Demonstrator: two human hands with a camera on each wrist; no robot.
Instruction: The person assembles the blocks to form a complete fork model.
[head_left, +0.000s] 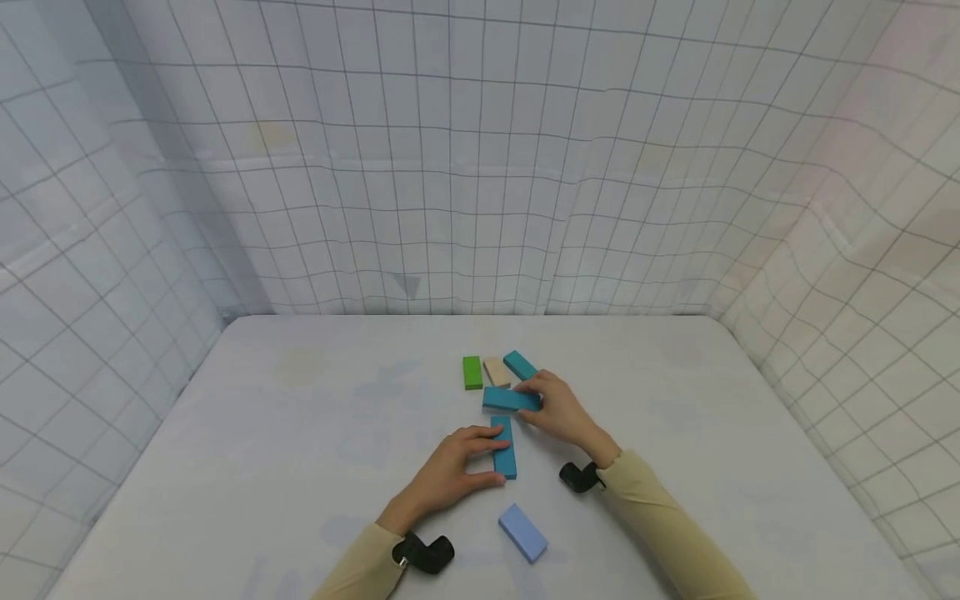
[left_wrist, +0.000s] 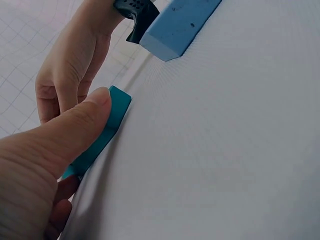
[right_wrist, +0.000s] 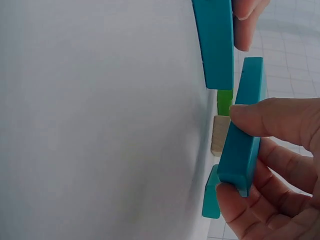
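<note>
My right hand (head_left: 558,408) pinches a long teal block (head_left: 506,398) between thumb and fingers. In the right wrist view this block (right_wrist: 242,145) appears raised off the table, its ends free. My left hand (head_left: 450,468) grips a second teal block (head_left: 506,460), which lies lengthwise on the table just nearer than the first. The left wrist view shows the thumb against that block (left_wrist: 117,107), with the other fingers partly hidden behind it. Beyond the right hand lie a green block (head_left: 472,372), a pale wooden block (head_left: 497,372) and another teal block (head_left: 517,363), partly covered by the fingers.
A light blue block (head_left: 522,533) lies at an angle on the white table (head_left: 300,450), nearer the body between both forearms. White grid-lined sheeting (head_left: 480,167) rises behind the table and along both sides. Each wrist wears a black camera mount (head_left: 423,553).
</note>
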